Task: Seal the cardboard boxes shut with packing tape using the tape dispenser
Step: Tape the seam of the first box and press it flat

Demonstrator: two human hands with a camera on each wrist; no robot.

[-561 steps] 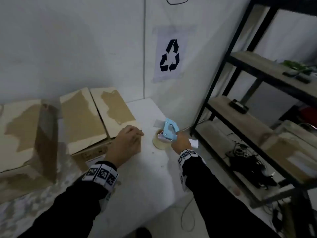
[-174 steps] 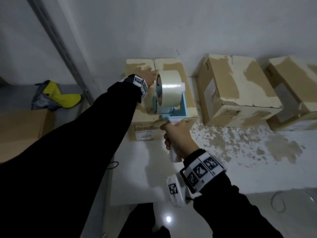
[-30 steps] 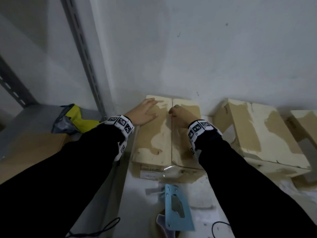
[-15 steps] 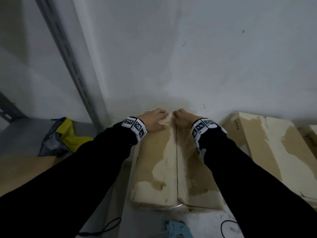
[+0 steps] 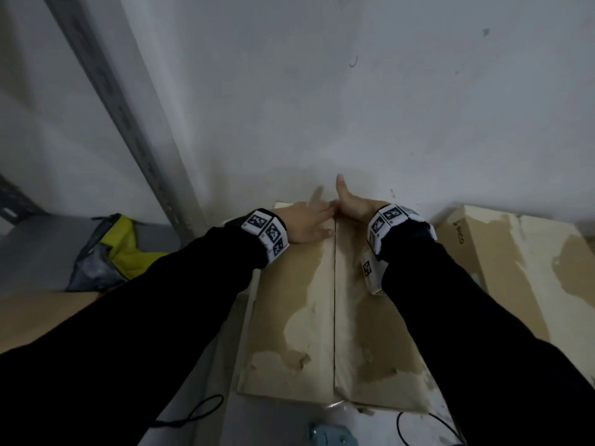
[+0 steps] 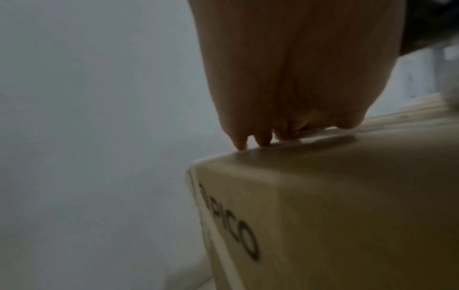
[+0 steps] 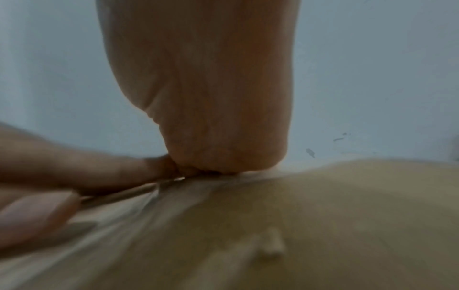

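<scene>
Fingers [image 5: 322,217] flat on box [image 5: 289,300], white wall [image 5: 322,91]

A pale table [image 5: 277,426] carries the taped cardboard box [image 5: 306,317], a second box [image 5: 521,272] beside it, and a blue tape dispenser [image 5: 333,437].

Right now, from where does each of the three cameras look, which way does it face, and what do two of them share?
Head: sits above, faces forward and down at the cardboard box against the wall; both black sleeves, left hand and right hand show.
Left wrist: sits low beside the box, looks along the left hand; its fingertips touch the far top edge.
Right wrist: sits just over the box top, faces the wall; the right hand presses down there.
Shared: the right wrist view also catches the left hand's fingers.
</scene>
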